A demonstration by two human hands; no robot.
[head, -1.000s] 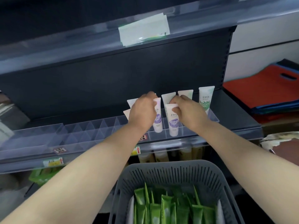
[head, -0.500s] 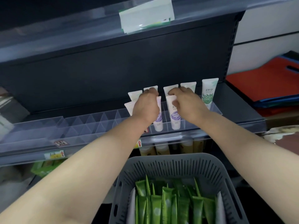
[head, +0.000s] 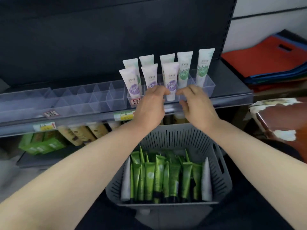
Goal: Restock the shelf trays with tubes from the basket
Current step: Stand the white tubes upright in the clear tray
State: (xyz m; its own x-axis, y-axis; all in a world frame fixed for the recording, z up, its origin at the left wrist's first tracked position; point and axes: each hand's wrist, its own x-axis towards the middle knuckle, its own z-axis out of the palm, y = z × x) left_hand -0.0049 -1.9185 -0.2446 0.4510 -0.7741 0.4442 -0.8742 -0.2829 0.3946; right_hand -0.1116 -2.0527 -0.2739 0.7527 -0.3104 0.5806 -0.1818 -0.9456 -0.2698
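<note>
Several white tubes stand upright in the clear shelf tray [head: 206, 87]: purple-labelled ones in front [head: 171, 77] and green-labelled ones [head: 203, 65] behind and to the right. My left hand [head: 150, 105] and my right hand [head: 196, 103] hover just in front of the tray, fingers loosely curled and apart, holding nothing. Below them a grey slotted basket [head: 221, 173] holds several green tubes [head: 159, 176] and a white tube at each side.
Empty clear tray compartments [head: 83, 98] run along the shelf to the left. Boxes and tubes sit on the lower shelf [head: 49, 141]. Red and blue bags [head: 269, 58] lie to the right, above a worn brown surface [head: 282, 117].
Both hands have let go of the purple-labelled tubes and drawn back and down from the tray. The tubes stay standing in their slots.
</note>
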